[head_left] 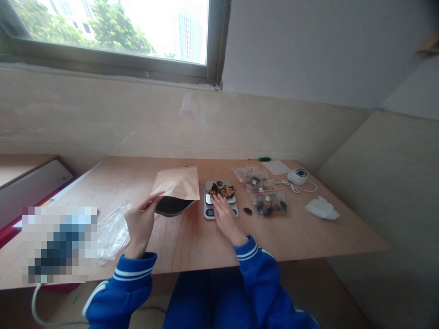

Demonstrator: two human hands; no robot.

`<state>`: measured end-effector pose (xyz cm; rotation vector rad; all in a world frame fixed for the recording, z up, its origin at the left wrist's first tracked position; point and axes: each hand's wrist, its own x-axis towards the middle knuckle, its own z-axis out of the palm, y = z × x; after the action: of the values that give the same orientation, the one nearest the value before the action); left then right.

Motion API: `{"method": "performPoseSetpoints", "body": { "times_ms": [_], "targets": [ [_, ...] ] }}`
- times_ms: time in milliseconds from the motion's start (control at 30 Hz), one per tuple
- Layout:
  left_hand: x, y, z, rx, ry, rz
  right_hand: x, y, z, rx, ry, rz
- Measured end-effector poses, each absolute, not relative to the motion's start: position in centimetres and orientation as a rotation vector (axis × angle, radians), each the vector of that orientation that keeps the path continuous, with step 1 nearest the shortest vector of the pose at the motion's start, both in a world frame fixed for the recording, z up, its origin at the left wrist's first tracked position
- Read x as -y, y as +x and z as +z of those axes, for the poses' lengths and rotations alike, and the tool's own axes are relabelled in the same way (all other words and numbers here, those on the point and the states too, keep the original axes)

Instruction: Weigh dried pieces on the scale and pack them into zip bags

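My left hand [142,224] pinches the near edge of a brown kraft paper bag [176,180]. The bag's dark mouth gapes toward me. Fingers stretched out, my right hand [224,217] rests at the near edge of a pile of dried brown pieces [224,188], perhaps dried mushroom. That pile lies on the plate of a small white kitchen scale [231,214], whose display is partly hidden by my right hand. One dark dried piece [247,211] lies alone on the table, right of the scale.
Several zip bags [269,201] with dark contents lie right of the scale. Beyond them are a white camera [297,176] with a cable, a crumpled white tissue [321,208], a white sheet [276,167] and a green-handled tool [264,159]. Clear plastic bags [111,233] lie at left on the wooden table [185,246].
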<state>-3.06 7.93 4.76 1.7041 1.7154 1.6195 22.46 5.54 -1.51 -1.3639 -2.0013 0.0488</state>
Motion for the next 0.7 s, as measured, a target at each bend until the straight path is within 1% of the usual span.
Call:
{"method": "performPoseSetpoints", "body": {
  "times_ms": [133, 233, 433, 533, 700],
  "targets": [
    [-7.9, -3.2, 4.8, -1.733, 1.712, 1.609, -4.7, 22.4, -0.3, 1.948, -1.303, 0.141],
    [-8.0, -3.2, 4.9, -1.754, 1.71, 1.604, -2.4, 22.3, 0.3, 1.849, -1.256, 0.201],
    [-7.9, -2.8, 5.0, -1.759, 1.658, 1.596, 2.6, 21.6, -1.8, 1.899, -1.264, 0.379],
    [-7.9, -2.7, 4.9, -1.755, 1.646, 1.591, 3.3, 21.4, -2.7, 1.927, -1.328, 0.385],
    [-7.9, -2.6, 4.9, -1.751, 1.632, 1.589, 3.1, 21.4, -2.6, 1.892, -1.338, 0.388]
  ]
}}
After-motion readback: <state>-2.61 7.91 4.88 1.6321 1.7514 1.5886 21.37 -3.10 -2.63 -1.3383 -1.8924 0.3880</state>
